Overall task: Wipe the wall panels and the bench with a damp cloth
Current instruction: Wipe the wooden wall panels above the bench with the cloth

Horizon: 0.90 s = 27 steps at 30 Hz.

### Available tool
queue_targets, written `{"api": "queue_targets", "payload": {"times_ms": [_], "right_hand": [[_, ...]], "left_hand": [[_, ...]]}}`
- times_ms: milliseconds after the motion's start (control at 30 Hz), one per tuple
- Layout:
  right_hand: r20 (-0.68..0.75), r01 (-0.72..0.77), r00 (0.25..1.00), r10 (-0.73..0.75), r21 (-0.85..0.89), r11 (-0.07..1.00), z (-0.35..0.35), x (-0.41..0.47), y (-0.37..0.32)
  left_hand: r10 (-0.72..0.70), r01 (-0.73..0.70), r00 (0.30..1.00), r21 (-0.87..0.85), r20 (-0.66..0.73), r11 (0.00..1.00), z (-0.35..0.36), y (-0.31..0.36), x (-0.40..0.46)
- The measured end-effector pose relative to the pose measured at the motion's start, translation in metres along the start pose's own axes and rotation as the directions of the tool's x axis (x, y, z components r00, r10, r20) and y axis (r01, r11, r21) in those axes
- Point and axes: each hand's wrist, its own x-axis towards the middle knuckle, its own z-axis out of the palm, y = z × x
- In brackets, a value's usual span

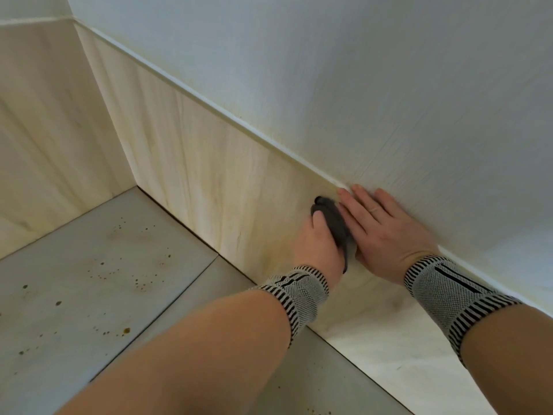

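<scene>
Wiping of the wall panels is the step in hand, judged from the single head view.

Head view: the left hand [321, 241] grips a bunched dark grey cloth [335, 223], thumb and fingers curled round it, and presses it against the pale wood-grain wall panel [215, 175] low on the right-hand wall. The right hand [386, 232] lies flat with fingers straight and spread, holding nothing, its palm on the same panel and its fingertips reaching over the trim strip [209, 106] onto the white upper wall [359, 70]; it appears to serve as a brace. The two hands lie just beside each other, the cloth between them. Each wrist carries a striped knitted wrist band [299, 292].

Yellowish staining runs down the panel to the left of the cloth and along the trim above it. A second panel [45, 130] meets the first at the corner. The grey bench surface [89, 280] below carries scattered brown spots and shows no sign of wiping; I judge the bench step not yet begun. Whether the cloth is damp cannot be told.

Assessment: only the stretch at the hands is being treated. The next move calls for firm strokes toward the corner across the stained stretch, working along the trim edge, with the brace hand shifted out of the cloth's path.
</scene>
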Motion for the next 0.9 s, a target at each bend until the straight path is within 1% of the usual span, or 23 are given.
{"api": "queue_targets", "payload": {"times_ms": [67,100,167,233,300,367,400,500,567,600,667,700,733,767,800,833,900], "right_hand": [[-0.011,0.002,1.000,-0.002,-0.005,1.000,0.002,0.000,0.000],[-0.018,-0.001,1.000,0.001,-0.010,1.000,0.003,0.000,0.000],[-0.032,-0.006,0.999,0.005,-0.020,1.000,0.003,-0.002,-0.001],[-0.051,-0.003,0.999,0.002,-0.025,1.000,0.004,-0.002,-0.001],[-0.071,0.003,0.997,-0.005,-0.030,1.000,0.006,-0.002,0.000],[-0.075,0.009,0.997,-0.012,-0.040,0.999,0.007,-0.002,0.000],[-0.074,0.011,0.997,-0.015,-0.050,0.999,0.007,-0.001,0.000],[-0.086,0.005,0.996,-0.011,-0.064,0.998,0.008,-0.001,-0.001],[-0.094,0.011,0.995,-0.017,-0.063,0.998,0.008,-0.001,-0.001],[-0.091,0.019,0.996,-0.024,-0.062,0.998,0.008,-0.001,-0.001],[-0.090,0.018,0.996,-0.024,-0.059,0.998,0.008,0.000,0.000],[-0.096,0.011,0.995,-0.016,-0.055,0.998,0.009,-0.001,0.000],[-0.101,0.007,0.995,-0.013,-0.054,0.999,0.009,-0.001,-0.001],[-0.103,0.006,0.995,-0.012,-0.056,0.998,0.009,-0.001,-0.001],[-0.103,0.008,0.995,-0.015,-0.061,0.998,0.010,-0.001,-0.001],[-0.104,0.011,0.994,-0.018,-0.067,0.998,0.011,-0.001,-0.001],[-0.096,0.013,0.995,-0.020,-0.071,0.997,0.013,-0.001,-0.001]], "left_hand": [[-0.060,0.059,0.998,-0.018,-0.033,0.998,-0.008,-0.010,0.011],[-0.117,0.115,0.991,-0.028,-0.063,0.993,-0.017,-0.017,0.019],[-0.240,0.238,0.958,-0.030,-0.158,0.971,-0.041,-0.033,0.039],[-0.344,0.349,0.909,-0.021,-0.237,0.937,-0.064,-0.046,0.062],[-0.413,0.423,0.878,-0.011,-0.241,0.906,-0.075,-0.050,0.077],[-0.466,0.470,0.863,-0.029,-0.193,0.882,-0.064,-0.047,0.073],[-0.468,0.469,0.870,-0.032,-0.154,0.883,-0.052,-0.042,0.063],[-0.388,0.387,0.922,-0.041,-0.007,0.921,0.002,-0.029,0.019],[-0.339,0.340,0.939,-0.018,0.059,0.940,0.027,-0.021,-0.002],[-0.313,0.314,0.949,-0.021,0.045,0.949,0.034,-0.022,-0.003],[-0.337,0.338,0.941,-0.046,0.022,0.940,0.035,-0.032,0.010],[-0.408,0.406,0.913,-0.099,0.006,0.908,0.028,-0.040,0.026],[-0.474,0.462,0.879,-0.157,-0.047,0.873,0.018,-0.050,0.041],[-0.557,0.523,0.826,-0.253,-0.085,0.814,0.005,-0.058,0.059],[-0.628,0.577,0.775,-0.328,-0.066,0.748,-0.008,-0.061,0.072],[-0.662,0.609,0.745,-0.316,-0.086,0.727,-0.017,-0.066,0.081],[-0.678,0.634,0.720,-0.256,-0.151,0.730,-0.026,-0.067,0.090]]}}
